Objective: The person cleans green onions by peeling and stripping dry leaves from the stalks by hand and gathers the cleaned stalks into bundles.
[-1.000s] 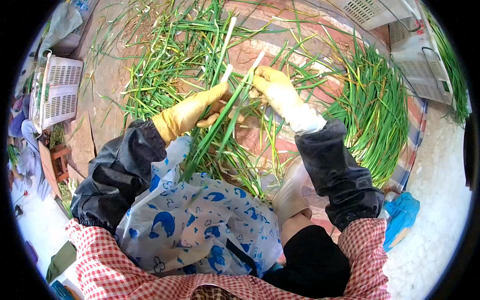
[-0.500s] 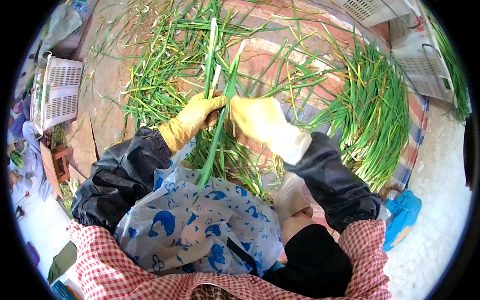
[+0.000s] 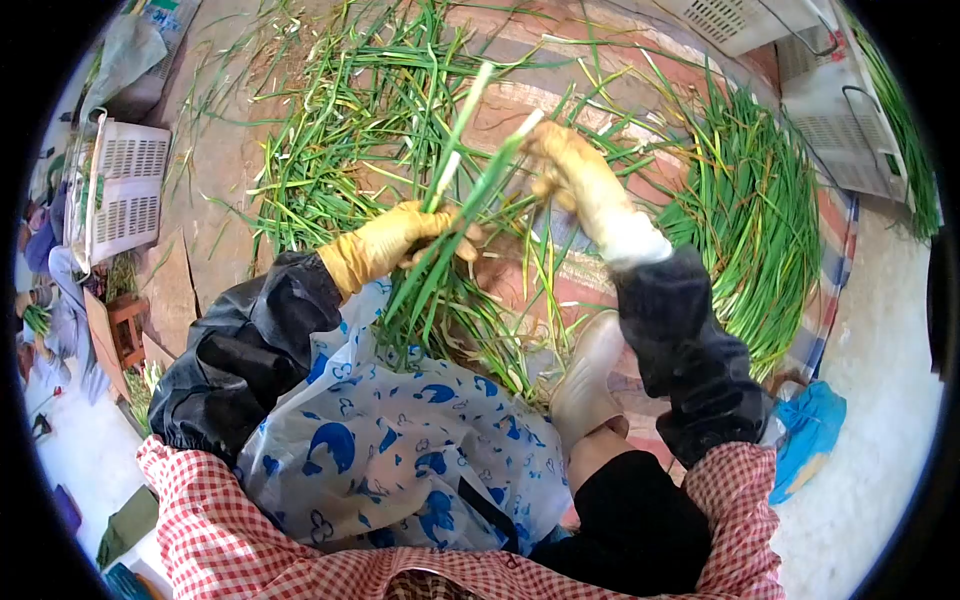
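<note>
My left hand (image 3: 395, 242), in a yellow glove, is closed around a few green onions (image 3: 462, 195). Their white ends point up and away from me, and their green leaves hang down over my lap. My right hand (image 3: 580, 170), also gloved, has its fingers curled at the white tip of one of these stalks, seemingly pinching it. Loose green onions and leaf scraps (image 3: 340, 170) lie on the ground beyond my left hand. Off to the right rests a large pile of green onions (image 3: 755, 220).
White plastic crates stand at the left (image 3: 125, 185) and upper right (image 3: 840, 125). A striped sheet (image 3: 520, 90) covers the ground. A patterned plastic apron (image 3: 400, 450) lies over my lap, beside a pale boot (image 3: 585, 385). A blue bag (image 3: 808, 430) sits at the right.
My right hand has moved up and to the right, to the white end of a stalk. The held stalks now lean more to the right; my left hand stays nearly in place.
</note>
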The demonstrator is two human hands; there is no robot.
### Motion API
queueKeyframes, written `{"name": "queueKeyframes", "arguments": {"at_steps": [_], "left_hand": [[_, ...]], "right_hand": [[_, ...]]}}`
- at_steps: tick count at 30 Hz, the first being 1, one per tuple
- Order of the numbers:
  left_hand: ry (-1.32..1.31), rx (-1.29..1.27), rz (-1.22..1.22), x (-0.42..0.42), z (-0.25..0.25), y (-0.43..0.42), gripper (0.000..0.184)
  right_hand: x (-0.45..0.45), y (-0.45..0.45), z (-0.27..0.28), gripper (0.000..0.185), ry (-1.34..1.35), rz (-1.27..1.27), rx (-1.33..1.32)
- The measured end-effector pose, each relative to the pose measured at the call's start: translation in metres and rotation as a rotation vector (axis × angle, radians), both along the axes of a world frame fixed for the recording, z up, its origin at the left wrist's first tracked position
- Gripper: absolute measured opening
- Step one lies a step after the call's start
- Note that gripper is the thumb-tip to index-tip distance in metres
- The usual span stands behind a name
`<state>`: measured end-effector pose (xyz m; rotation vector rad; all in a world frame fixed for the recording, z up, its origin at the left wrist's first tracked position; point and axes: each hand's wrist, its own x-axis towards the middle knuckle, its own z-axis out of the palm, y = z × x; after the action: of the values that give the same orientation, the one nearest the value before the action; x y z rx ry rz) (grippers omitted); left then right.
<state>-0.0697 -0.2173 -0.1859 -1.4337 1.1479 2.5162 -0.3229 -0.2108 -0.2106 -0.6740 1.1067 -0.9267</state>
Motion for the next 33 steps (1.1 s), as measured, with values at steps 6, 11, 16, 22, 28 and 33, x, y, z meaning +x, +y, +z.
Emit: {"name": "queueKeyframes", "arguments": {"at_steps": [6, 11, 16, 22, 28, 33], "left_hand": [[0.072, -0.052, 0.108, -0.013, 0.006, 0.003, 0.05], [-0.122, -0.115, 0.054, -0.021, -0.001, 0.006, 0.05], [-0.224, -0.273, 0.046, -0.033, -0.009, 0.033, 0.042], [-0.344, -0.153, -0.105, -0.001, -0.043, 0.049, 0.019], [-0.242, -0.084, -0.371, 0.007, -0.054, 0.064, 0.039], [-0.041, -0.249, -0.193, -0.004, -0.002, 0.012, 0.087]], "right_hand": [[0.006, 0.016, -0.026, 0.03, -0.147, -0.122, 0.095], [0.035, 0.04, -0.002, 0.018, -0.033, -0.046, 0.157], [0.056, 0.055, -0.036, 0.014, -0.145, -0.121, 0.106], [0.021, 0.07, -0.041, 0.018, -0.278, -0.225, 0.246], [0.028, 0.08, -0.046, 0.02, -0.242, -0.132, 0.27], [0.025, 0.075, -0.035, 0.021, -0.161, -0.113, 0.24]]}}
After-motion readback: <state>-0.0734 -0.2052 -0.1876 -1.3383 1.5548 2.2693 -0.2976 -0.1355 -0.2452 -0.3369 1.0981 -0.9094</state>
